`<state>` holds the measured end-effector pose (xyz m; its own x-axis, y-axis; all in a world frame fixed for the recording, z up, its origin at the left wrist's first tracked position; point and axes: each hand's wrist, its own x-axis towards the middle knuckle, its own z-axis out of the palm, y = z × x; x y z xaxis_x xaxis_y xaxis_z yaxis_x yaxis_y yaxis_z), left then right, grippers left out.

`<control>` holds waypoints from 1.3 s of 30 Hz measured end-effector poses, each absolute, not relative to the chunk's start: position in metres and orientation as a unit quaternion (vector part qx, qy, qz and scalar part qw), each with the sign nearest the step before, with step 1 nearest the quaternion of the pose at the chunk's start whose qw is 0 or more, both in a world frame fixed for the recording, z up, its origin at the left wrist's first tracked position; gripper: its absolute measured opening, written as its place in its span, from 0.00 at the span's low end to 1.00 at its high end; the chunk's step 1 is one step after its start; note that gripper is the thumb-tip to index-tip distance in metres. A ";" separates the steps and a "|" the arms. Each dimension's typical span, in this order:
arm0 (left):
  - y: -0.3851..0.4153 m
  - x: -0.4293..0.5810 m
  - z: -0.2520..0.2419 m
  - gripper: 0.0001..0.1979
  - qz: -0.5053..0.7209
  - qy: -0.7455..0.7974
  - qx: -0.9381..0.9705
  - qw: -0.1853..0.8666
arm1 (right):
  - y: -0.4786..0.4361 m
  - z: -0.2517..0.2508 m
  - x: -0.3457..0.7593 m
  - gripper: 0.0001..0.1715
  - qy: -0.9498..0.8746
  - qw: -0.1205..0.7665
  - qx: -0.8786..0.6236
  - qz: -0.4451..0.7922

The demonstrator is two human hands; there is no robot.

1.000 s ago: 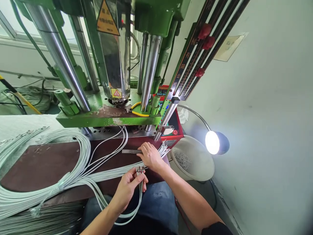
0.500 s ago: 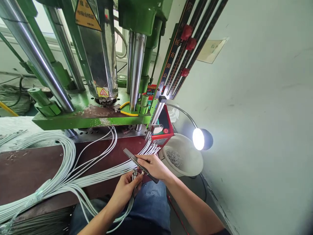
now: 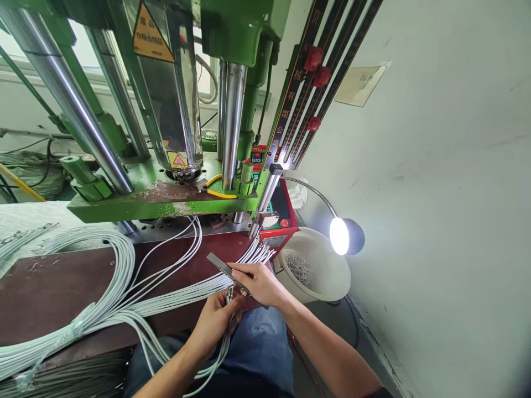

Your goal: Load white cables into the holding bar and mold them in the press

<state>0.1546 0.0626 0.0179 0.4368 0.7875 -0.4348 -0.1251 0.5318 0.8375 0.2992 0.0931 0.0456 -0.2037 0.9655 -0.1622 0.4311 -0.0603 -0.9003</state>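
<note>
Over my lap, my left hand (image 3: 213, 320) is closed around several white cables, whose metal connector ends (image 3: 229, 294) stick up between thumb and fingers. The cables hang down below the fist. Just above and to the right, my right hand (image 3: 265, 284) grips a flat, knife-like metal tool (image 3: 217, 262) that slants up to the left. The lower part of this tool passes close to the connector ends, and my fingers hide whether it touches them. A long bundle of white cables (image 3: 174, 303) lies on the brown board beside my hands.
A green press (image 3: 166, 209) stands ahead, with yellow-handled pliers (image 3: 219, 194) on its plate. To the right are a red control box (image 3: 281, 235), a white bucket (image 3: 332, 279) holding small scraps and a lit lamp (image 3: 340, 236). The brown board (image 3: 62, 282) spans the left.
My view has shifted slightly. The tool in my right hand has tilted a little, and its lower end is more covered by the hand. Both grips stay the same.
</note>
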 end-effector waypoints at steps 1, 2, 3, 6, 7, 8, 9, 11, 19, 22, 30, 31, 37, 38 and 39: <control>0.063 0.155 0.018 0.22 0.301 0.439 0.377 0.758 | 0.093 0.047 0.299 0.23 -0.628 0.291 -0.559 0.456; 0.063 0.155 0.019 0.22 0.302 0.441 0.375 0.757 | 0.092 0.047 0.298 0.23 -0.635 0.295 -0.555 0.451; 0.063 0.156 0.019 0.21 0.304 0.443 0.375 0.755 | 0.092 0.048 0.298 0.23 -0.639 0.296 -0.549 0.449; 0.063 0.158 0.019 0.21 0.314 0.448 0.380 0.746 | 0.091 0.047 0.298 0.23 -0.644 0.298 -0.542 0.451; 0.063 0.159 0.019 0.21 0.317 0.449 0.384 0.742 | 0.091 0.047 0.298 0.24 -0.643 0.298 -0.542 0.451; 0.064 0.159 0.018 0.20 0.319 0.449 0.388 0.738 | 0.091 0.046 0.298 0.24 -0.644 0.299 -0.543 0.449; 0.063 0.159 0.018 0.20 0.321 0.449 0.392 0.736 | 0.090 0.046 0.298 0.25 -0.645 0.299 -0.541 0.448; 0.063 0.159 0.017 0.19 0.319 0.446 0.398 0.736 | 0.090 0.046 0.299 0.24 -0.649 0.297 -0.535 0.452; 0.062 0.150 0.022 0.16 0.343 0.427 0.366 0.753 | 0.093 0.047 0.312 0.24 -0.645 0.293 -0.533 0.462; 0.065 0.147 0.025 0.16 0.372 0.410 0.338 0.761 | 0.093 0.049 0.317 0.24 -0.650 0.273 -0.540 0.461; 0.065 0.150 0.021 0.18 0.367 0.414 0.372 0.745 | 0.092 0.045 0.321 0.25 -0.628 0.266 -0.547 0.486; 0.064 0.151 0.020 0.19 0.366 0.420 0.374 0.742 | 0.092 0.044 0.321 0.26 -0.623 0.265 -0.547 0.492; 0.063 0.152 0.023 0.21 0.341 0.430 0.377 0.746 | 0.092 0.044 0.321 0.24 -0.643 0.266 -0.537 0.477; 0.063 0.152 0.024 0.21 0.341 0.429 0.376 0.747 | 0.092 0.045 0.320 0.24 -0.649 0.267 -0.532 0.474; 0.063 0.152 0.024 0.21 0.341 0.428 0.375 0.748 | 0.092 0.046 0.320 0.24 -0.653 0.267 -0.527 0.474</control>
